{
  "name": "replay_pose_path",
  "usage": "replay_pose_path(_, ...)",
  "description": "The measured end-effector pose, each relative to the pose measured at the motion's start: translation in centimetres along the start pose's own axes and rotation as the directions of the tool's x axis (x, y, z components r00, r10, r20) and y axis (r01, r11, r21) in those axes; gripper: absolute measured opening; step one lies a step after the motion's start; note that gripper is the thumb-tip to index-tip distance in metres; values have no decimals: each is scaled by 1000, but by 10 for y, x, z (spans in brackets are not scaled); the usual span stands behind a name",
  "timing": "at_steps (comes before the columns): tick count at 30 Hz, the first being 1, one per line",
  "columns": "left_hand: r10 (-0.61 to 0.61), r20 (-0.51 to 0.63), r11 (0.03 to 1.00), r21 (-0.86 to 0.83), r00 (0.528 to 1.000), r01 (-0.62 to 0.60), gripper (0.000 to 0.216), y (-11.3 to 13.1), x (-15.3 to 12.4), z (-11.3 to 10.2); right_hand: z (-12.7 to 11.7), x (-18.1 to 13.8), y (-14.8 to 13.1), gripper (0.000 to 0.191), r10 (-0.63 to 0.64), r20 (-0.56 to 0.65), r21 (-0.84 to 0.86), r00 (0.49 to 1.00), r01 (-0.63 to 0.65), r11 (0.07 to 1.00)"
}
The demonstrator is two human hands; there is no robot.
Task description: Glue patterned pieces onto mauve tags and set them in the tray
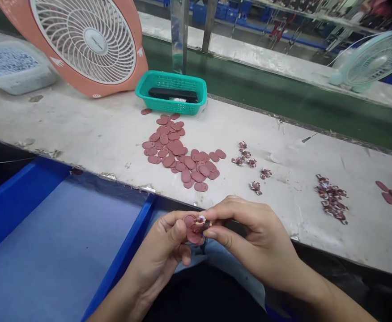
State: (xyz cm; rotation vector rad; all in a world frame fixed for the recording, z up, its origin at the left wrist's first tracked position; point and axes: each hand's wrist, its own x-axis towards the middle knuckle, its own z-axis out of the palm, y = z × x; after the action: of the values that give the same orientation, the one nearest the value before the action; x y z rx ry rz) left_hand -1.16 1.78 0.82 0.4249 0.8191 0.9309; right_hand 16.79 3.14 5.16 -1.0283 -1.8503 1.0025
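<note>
A rose-red oval piece (192,230) with a small patterned trinket (201,222) at its middle is pinched between both hands; the join is hidden by the fingers and cannot be made out. The left hand (159,255) is curled nearly shut, with its thumb (179,232) pressed against the piece. The right hand (253,241) is half closed, and the trinket is gripped by its fingertips (212,213) from the 3 o'clock side. The piece's long axis runs roughly from 12 to 6 o'clock, and it is held over pale blue cloth (223,259).

A blue tray (58,232) lies at 9 o'clock. On the surface (82,120) at 12 o'clock, a loose pile of matching ovals (179,152) is spread, and a teal basket (171,91) holding a black object (172,94) is placed beyond it. Scattered trinkets (248,161) are seen at 1 o'clock, with a denser heap of them (331,199) at 2 o'clock and a few ovals (388,193) further out. An orange fan (82,40) and a speckled tub (11,67) stand at 11 o'clock, and a pale teal fan (373,58) at 1 o'clock, cut off by the frame.
</note>
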Motion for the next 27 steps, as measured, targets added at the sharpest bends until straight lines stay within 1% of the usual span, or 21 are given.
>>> replay_pose_path(3, -9, -9, 1000, -2, 1000, 9, 39, -1, 1, 0, -2, -1, 0, 16, -27, 24, -18, 999, 28, 999)
replay_pose_path(8, -26, 11, 1000, -11, 1000, 26, 35, -2, 1, 1, -7, -1, -1, 14, -38, 72, -42, 997, 41, 998)
replay_pose_path(16, -44, 30, 999, -25, 999, 45, 31, -4, -2, 0, -10, 2, -3, 15, -59, 109, -67, 992, 67, 995)
replay_pose_path(21, -66, 2, 997, -30, 998, 66, 30, -3, -3, 1, -12, 2, -5, 15, -104, 145, -105, 984, 120, 987)
replay_pose_path(27, -99, -32, 994, -46, 995, 97, 34, -5, -1, 3, -11, 0, -5, 16, -113, 157, -122, 981, 132, 984)
